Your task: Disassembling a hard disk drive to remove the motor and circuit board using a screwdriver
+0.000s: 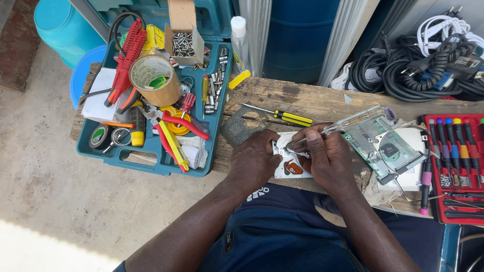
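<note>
Left hand (253, 160): at the near edge of the tabletop (312, 100), its grip closed over the left end of the white plate (289, 162), pinning it down.
Right hand (326, 160): just beside the left one, its grip closed around the clear-handled screwdriver (353, 121), fingers pinched low on the shaft.
White plate: flat on the wood at the near edge, between the two hands, with a small orange piece on its near side.
Clear-handled screwdriver: tilted, handle rising away to the right, tip down on the plate; the tip itself is hidden by the fingers.
Green circuit board (385, 148): just right of the right hand, lying on a white cloth near the right end of the tabletop.
Red tray of small screwdrivers (456, 166): at the right edge, coloured handles in a row.
Yellow-and-black screwdriver (285, 117): lying on the wood beyond the hands, apart from them.
Teal toolbox (151, 156): open on the left end of the tabletop, crowded with pliers, tape rolls and sockets.
Cardboard box of screws (184, 43): at the far side of the toolbox.
Black cables (418, 75): heaped at the far right corner.
</note>
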